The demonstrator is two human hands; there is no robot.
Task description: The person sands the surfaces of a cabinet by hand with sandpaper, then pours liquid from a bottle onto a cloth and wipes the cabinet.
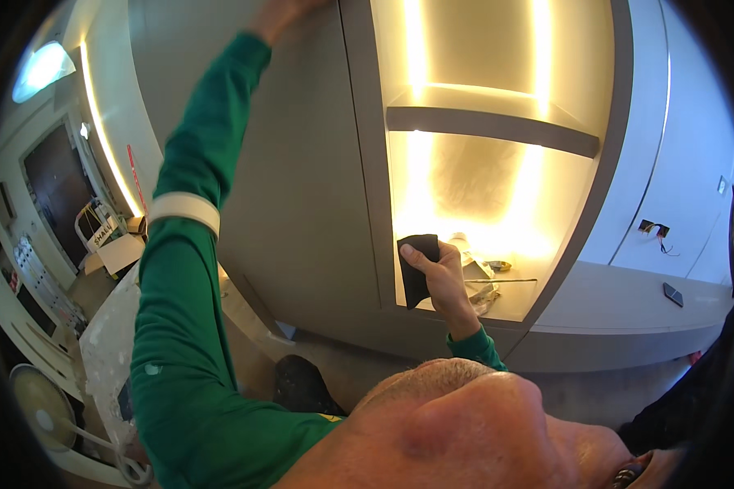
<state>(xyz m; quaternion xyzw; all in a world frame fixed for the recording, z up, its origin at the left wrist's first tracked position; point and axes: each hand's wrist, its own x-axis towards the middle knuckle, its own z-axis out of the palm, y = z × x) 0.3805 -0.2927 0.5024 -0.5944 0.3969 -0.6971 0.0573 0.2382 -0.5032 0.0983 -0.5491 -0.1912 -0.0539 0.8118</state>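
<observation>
My right hand [446, 281] grips a thin black rectangular pad [417, 277], thumb on the near face. It holds the pad upright in front of the lit niche, by the left side of its lowest compartment. My left arm, in a green sleeve with a white band, stretches up along the flat grey cabinet panel [302, 163]. At the upper edge of the view my left hand [289, 15] is cut off and its fingers are hidden. Several small items, among them a crumpled clear wrapper [485, 298], lie on the niche's bottom.
A grey shelf [493, 130] crosses the niche between glowing light strips. Loose wires [654, 229] stick out of the white wall panel on the right, above a ledge with a small dark device [673, 294]. Cardboard [121, 253] and a round fan [42, 414] stand at the left.
</observation>
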